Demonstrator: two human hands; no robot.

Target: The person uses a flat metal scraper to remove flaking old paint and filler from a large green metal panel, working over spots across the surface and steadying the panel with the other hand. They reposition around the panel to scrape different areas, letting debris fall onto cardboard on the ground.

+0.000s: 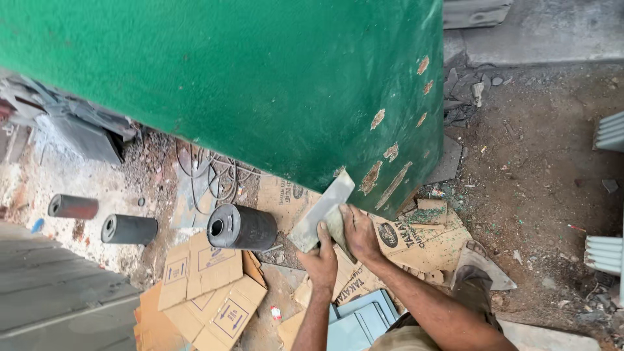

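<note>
The fingers of the left hand (320,261) are clenched round the lower end of a flat grey scraper blade (322,210), and the right hand (357,233) is wrapped over the same grip from the other side — both grasping it. The blade's far end rests against the lower edge of a big green-painted panel (260,84), just beside patches of chipped paint (383,172). Near the hands lies a dark cylinder (242,227) on flattened cardboard (208,286) — two more cylinders (104,218) lie further left.
</note>
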